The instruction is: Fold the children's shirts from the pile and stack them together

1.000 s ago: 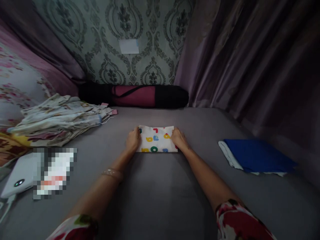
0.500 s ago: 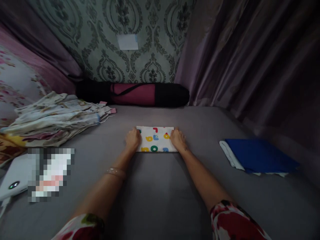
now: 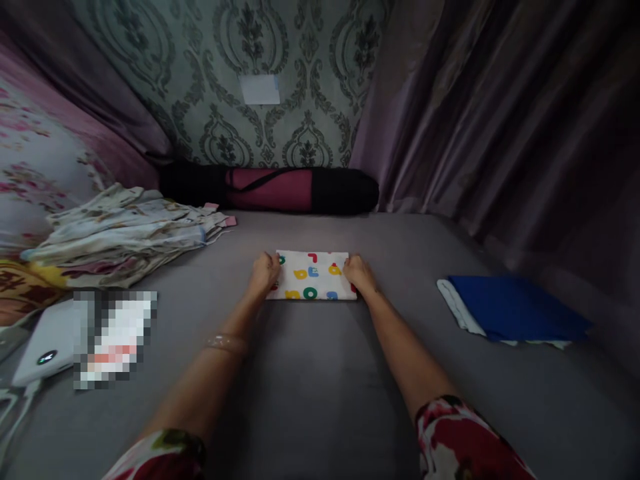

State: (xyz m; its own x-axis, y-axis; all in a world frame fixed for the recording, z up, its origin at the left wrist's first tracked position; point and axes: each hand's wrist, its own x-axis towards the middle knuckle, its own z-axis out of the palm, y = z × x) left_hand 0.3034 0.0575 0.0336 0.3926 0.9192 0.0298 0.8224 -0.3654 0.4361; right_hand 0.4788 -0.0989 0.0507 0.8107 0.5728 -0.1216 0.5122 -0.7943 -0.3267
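A folded white cloth (image 3: 314, 277) printed with colourful letters lies on the grey bed sheet (image 3: 320, 373), straight ahead of me. At its left edge, my left hand (image 3: 265, 272) is closed, with the fingertips on the cloth's upper left side. My right hand (image 3: 359, 272) grips the opposite edge, fingers curled in at the upper right. Between them the cloth looks flat and roughly rectangular. The undersides of both hands' fingers are hidden.
To the left is a heap of pale patterned clothes (image 3: 125, 230), with a white power bank (image 3: 53, 343) and cable nearer me. A blue folded cloth (image 3: 515, 307) lies at the right. Along the back wall rests a black and maroon roll bag (image 3: 270, 189).
My view has shifted slightly, so the left-side things appear farther right. Both hands stay at the cloth's sides; more of its lower left corner shows beside my left hand.
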